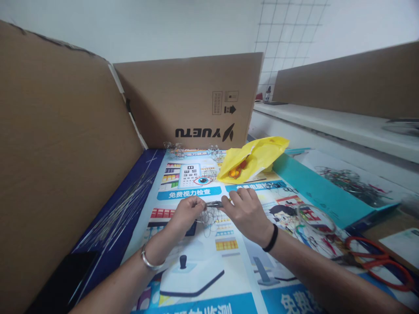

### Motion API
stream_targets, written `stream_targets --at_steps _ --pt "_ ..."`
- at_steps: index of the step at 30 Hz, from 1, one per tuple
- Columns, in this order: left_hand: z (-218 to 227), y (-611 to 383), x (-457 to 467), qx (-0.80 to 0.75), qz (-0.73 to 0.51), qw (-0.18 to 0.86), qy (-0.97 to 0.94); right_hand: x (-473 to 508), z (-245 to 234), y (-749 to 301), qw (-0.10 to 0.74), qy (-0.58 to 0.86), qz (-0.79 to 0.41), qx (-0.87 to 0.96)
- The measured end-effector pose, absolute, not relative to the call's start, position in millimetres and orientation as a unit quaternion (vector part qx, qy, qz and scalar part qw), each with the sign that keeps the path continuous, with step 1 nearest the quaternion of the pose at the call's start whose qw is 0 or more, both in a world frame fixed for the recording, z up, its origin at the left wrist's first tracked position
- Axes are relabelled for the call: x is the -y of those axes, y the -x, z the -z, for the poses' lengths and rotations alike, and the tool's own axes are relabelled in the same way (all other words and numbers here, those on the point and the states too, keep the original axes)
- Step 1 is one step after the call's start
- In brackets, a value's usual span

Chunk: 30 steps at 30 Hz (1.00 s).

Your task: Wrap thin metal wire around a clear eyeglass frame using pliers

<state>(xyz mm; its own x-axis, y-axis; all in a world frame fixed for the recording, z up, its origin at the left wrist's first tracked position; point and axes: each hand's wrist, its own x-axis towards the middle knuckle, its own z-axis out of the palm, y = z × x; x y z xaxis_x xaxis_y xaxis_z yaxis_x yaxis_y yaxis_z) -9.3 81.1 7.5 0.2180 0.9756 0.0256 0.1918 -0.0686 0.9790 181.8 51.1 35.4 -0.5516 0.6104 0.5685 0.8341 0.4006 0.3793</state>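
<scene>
In the middle of the head view, my right hand (247, 213), with a black band at the wrist, is closed around small pliers (214, 204). Their dark jaws point left toward my left hand (188, 213), which wears a silver bangle and has its fingers pinched together. Thin looped wire (209, 220) hangs below the jaws and comes from the left fingertips. My fingers hide the exact spot where jaws and wire meet. Most of the pliers' handles are covered by my right palm.
A yellow bag (258, 159) with orange pieces lies beyond my right hand. Red-handled scissors (382, 261) and a wire coil (316, 219) are at right, beside a teal box (314, 192) of tangled wire. Straight wires (119, 213) lie left. Cardboard panels (183, 100) stand behind.
</scene>
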Motion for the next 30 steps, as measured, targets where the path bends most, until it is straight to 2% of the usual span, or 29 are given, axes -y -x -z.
stream_targets --at_steps 12,30 --pt "-13.0 8.4 -78.6 -0.478 -0.397 0.505 -0.599 -52.7 -35.1 -182.3 0.143 0.438 0.309 0.832" --pt "-6.8 9.5 -82.3 -0.464 -0.396 0.523 -0.595 -59.9 -42.4 -188.1 0.144 0.458 0.239 0.844"
